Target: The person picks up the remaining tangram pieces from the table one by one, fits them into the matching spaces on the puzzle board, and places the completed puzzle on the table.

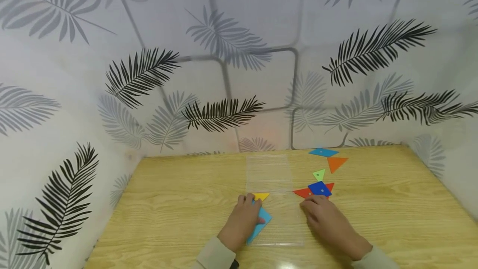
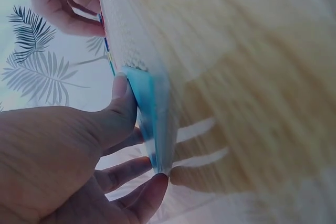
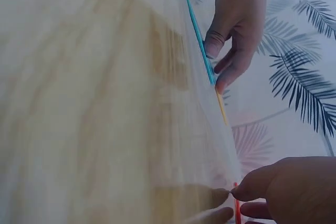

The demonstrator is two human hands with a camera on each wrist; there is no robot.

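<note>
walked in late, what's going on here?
A person at a wooden table is handling flat colored shapes. Their left hand touches a light blue piece lying on a clear plastic panel, next to a yellow piece. The right hand has its fingertips at a red piece overlapped by a dark blue one. Farther back lie a green triangle, an orange triangle and a blue four-sided piece.

Your lt-blue tri (image 1: 257, 232) lies flat, partly under your L hand (image 1: 242, 218); yellow pc (image 1: 263, 196) just past it. Red pc (image 1: 303, 193)'s at your R hand (image 1: 330, 222), dk-blue pc (image 1: 317, 187) overlapping.
</note>
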